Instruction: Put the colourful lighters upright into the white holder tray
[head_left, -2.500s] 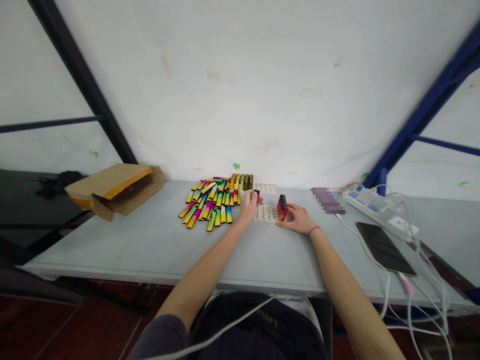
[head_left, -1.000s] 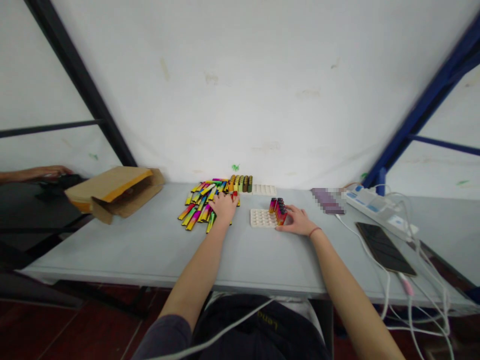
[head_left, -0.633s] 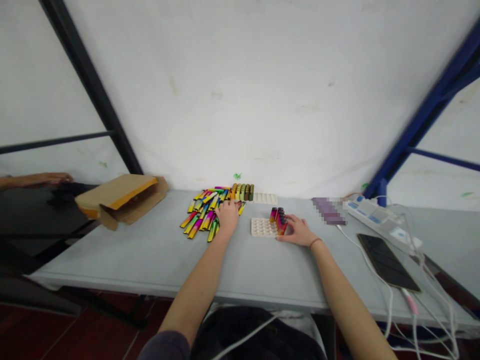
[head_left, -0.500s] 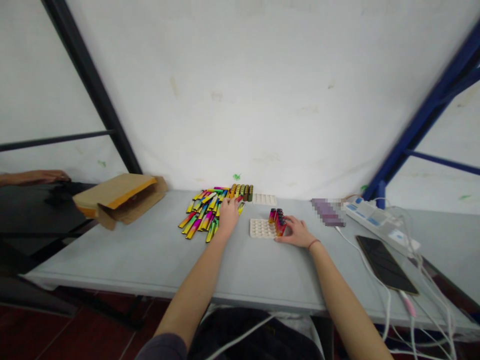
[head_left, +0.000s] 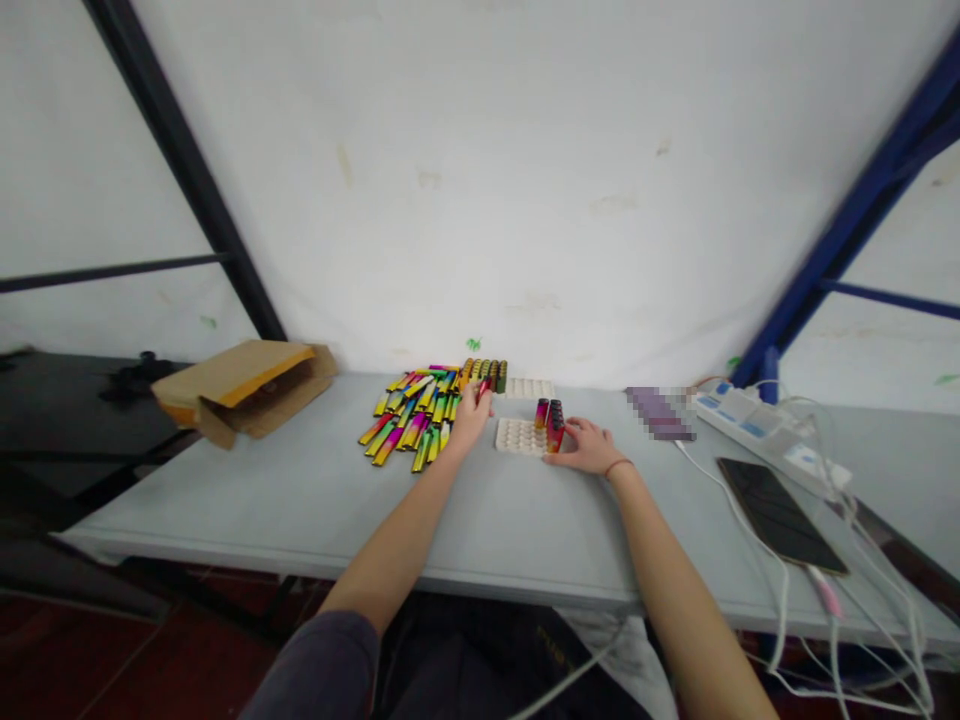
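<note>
A pile of rainbow-coloured lighters [head_left: 416,410] lies on the grey table [head_left: 315,490]. My left hand [head_left: 471,420] is at the pile's right edge, its fingers closed on one lighter [head_left: 484,386] lifted off the pile. A white tray with round holes [head_left: 515,436] sits to the right of it. Several lighters [head_left: 549,421] stand upright at the tray's right end. My right hand [head_left: 588,447] rests on the table against that end of the tray, fingers curled beside the standing lighters.
An open brown cardboard box [head_left: 236,386] lies at the left. A second white tray [head_left: 529,387] and a row of upright lighters [head_left: 486,370] stand at the back. A power strip [head_left: 757,425], a phone [head_left: 780,514] and white cables [head_left: 825,610] fill the right side.
My left hand went from the tray to the pile, closed on a lighter and now lifts it toward the tray. My right hand stayed at the tray. Another person's hand at far left is gone.
</note>
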